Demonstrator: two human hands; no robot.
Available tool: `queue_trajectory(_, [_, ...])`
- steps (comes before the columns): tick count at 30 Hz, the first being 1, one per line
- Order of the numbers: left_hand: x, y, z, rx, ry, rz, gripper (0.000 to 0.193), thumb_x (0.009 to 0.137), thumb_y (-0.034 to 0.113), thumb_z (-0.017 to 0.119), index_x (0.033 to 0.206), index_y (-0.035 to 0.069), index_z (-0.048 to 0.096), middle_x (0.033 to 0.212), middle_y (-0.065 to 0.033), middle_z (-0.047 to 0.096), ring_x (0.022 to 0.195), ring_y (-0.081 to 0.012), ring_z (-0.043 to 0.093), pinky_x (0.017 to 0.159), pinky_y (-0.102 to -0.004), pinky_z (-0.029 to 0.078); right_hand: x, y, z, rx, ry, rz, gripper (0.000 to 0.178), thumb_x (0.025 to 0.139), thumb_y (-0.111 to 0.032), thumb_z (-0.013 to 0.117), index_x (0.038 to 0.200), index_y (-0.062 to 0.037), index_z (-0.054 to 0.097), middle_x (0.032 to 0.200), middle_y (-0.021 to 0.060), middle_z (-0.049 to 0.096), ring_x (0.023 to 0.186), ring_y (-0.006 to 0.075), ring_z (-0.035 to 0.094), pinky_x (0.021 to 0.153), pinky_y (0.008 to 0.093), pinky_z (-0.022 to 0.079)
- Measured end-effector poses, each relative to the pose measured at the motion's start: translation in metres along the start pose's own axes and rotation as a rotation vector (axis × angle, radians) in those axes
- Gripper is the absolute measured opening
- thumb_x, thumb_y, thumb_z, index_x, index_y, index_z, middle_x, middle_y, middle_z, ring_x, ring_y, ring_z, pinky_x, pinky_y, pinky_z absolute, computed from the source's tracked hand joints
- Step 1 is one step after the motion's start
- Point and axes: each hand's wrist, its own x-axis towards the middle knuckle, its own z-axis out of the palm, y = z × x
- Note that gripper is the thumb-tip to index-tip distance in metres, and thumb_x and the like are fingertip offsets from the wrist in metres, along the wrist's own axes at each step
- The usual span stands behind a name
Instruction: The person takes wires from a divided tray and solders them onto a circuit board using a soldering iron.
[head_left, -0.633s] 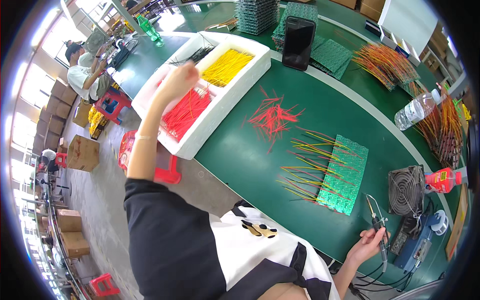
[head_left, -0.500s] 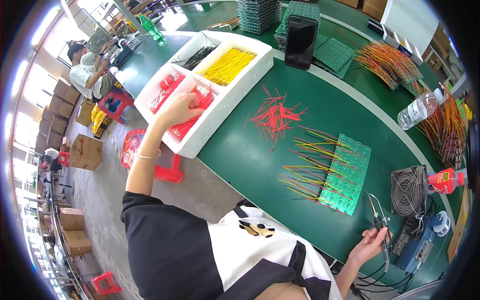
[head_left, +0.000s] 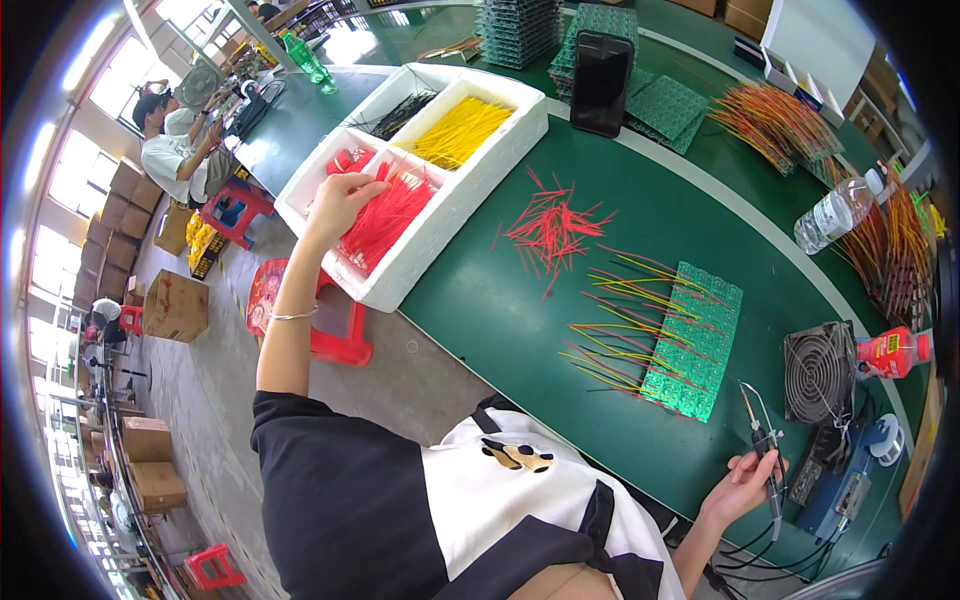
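At the far left, my left hand (head_left: 343,205) reaches into a white foam box (head_left: 425,235), its fingers pinched together at the red wires (head_left: 392,212) in the near compartment. Which wires lie between the fingertips is hard to make out. In my right hand (head_left: 738,490), low on the right, is a soldering iron (head_left: 768,450) with a thin metal tube alongside it, tip pointing up and away. Between the hands lies a green circuit board panel (head_left: 698,345) with red and yellow wires (head_left: 620,335) sticking out to its left. Loose red wires (head_left: 553,228) are heaped on the green table (head_left: 490,310).
Yellow wires (head_left: 462,132) and black wires (head_left: 400,115) fill the box's other compartments. A phone (head_left: 601,85) leans by stacked boards. On the right stand a water bottle (head_left: 838,215), a fan (head_left: 818,378), a red-labelled bottle (head_left: 888,354) and a blue soldering station (head_left: 850,485).
My left hand has shifted a little away and to the left across the red wires, uncovering more of them. My right hand keeps the soldering iron in nearly the same place.
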Motion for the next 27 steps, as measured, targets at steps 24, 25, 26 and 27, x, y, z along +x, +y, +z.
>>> queue_trajectory(24, [0.005,0.002,-0.001,-0.543,0.193,-0.015,0.012,0.083,0.015,0.059,0.084,0.004,0.06,0.09,-0.0089,0.064,0.077,-0.0148,0.063,0.071,-0.0252,0.049,0.001,0.004,0.001,-0.003,-0.019,-0.007,0.015,0.092,-0.022,0.046,0.089,-0.0076,0.045,0.055,-0.0024,0.038,0.044,0.0023,0.028,0.047,0.0185,0.029])
queue_trajectory(25, [0.002,0.002,-0.003,-0.462,0.232,-0.008,0.012,0.084,0.016,0.058,0.084,0.004,0.06,0.09,-0.0084,0.064,0.078,-0.0142,0.062,0.069,-0.0244,0.049,0.002,0.005,0.0,0.006,-0.031,-0.003,0.015,0.092,-0.022,0.046,0.089,-0.0075,0.045,0.055,-0.0024,0.038,0.044,0.0023,0.028,0.047,0.0185,0.029])
queue_trajectory(26, [-0.002,0.004,-0.007,-0.454,0.239,-0.011,0.012,0.084,0.016,0.058,0.084,0.004,0.06,0.09,-0.0084,0.064,0.078,-0.0142,0.062,0.069,-0.0244,0.049,0.002,0.005,0.0,0.011,-0.038,0.004,0.015,0.092,-0.022,0.046,0.089,-0.0075,0.045,0.055,-0.0024,0.038,0.044,0.0023,0.028,0.047,0.0185,0.029])
queue_trajectory(27, [0.002,0.007,-0.003,-0.556,0.223,0.037,0.011,0.085,0.016,0.057,0.083,0.005,0.059,0.086,-0.007,0.064,0.078,-0.013,0.062,0.068,-0.0234,0.048,0.001,0.002,-0.001,0.007,-0.036,-0.005,0.015,0.092,-0.022,0.046,0.088,-0.0077,0.045,0.055,-0.0023,0.038,0.044,0.0023,0.028,0.047,0.0185,0.03])
